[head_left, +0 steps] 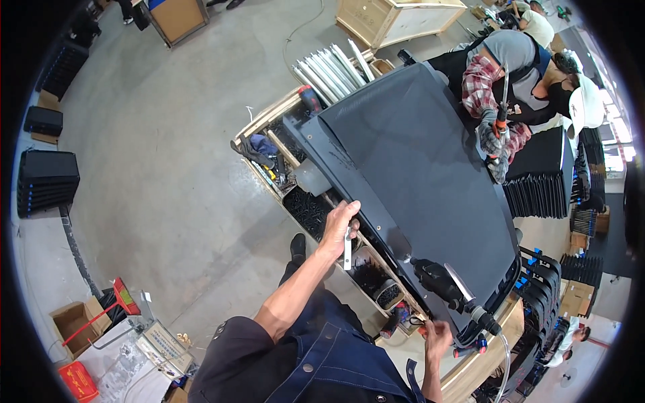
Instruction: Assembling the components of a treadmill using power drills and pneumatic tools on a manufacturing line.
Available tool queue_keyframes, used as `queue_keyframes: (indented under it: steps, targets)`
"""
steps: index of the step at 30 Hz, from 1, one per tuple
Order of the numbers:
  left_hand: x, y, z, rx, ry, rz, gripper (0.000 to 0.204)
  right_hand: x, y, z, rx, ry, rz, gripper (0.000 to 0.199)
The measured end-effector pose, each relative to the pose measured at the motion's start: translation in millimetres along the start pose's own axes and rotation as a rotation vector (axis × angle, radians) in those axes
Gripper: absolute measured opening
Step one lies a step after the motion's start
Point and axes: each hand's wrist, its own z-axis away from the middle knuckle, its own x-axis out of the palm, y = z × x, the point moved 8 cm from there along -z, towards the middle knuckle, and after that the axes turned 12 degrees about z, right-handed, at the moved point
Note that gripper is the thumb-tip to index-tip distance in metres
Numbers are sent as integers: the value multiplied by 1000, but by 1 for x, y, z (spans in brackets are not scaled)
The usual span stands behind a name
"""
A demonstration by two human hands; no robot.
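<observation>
Panel (420, 158) lies flat over the table (470, 369) in the head view, its left edge running beside the bins (367, 295), with open floor (168, 168) further left and a co-worker (517, 80) close against the opposite edge. The left hand (341, 228) grips a pale strip (347, 250) at that left edge; the right hand (438, 337) is curled beside the near corner, its grasp unclear, and an air tool (440, 282) takes up room along the panel's near end.

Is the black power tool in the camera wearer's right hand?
No, the black power tool lies on the large dark panel, apart from the right hand, which is down by the panel's near corner.
</observation>
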Motion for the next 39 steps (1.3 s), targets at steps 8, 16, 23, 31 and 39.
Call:
queue_keyframes:
  steps: [8,16,23,31,39]
  targets:
    - [-5,7,-7,25,19,-138,29,-80,27,-12,-473,456,1035,84]
    - [-12,5,-4,57,45,-101,28,-104,35,-18,-563,310,891,93]
    - [0,1,1,58,-64,-111,29,-116,38,-22,-734,320,837,92]
    - [-1,2,8,78,-57,-21,35,-121,44,-26,-575,329,878,93]
    - [-4,-3,5,108,-30,-34,33,-120,44,-21,-649,331,911,94]
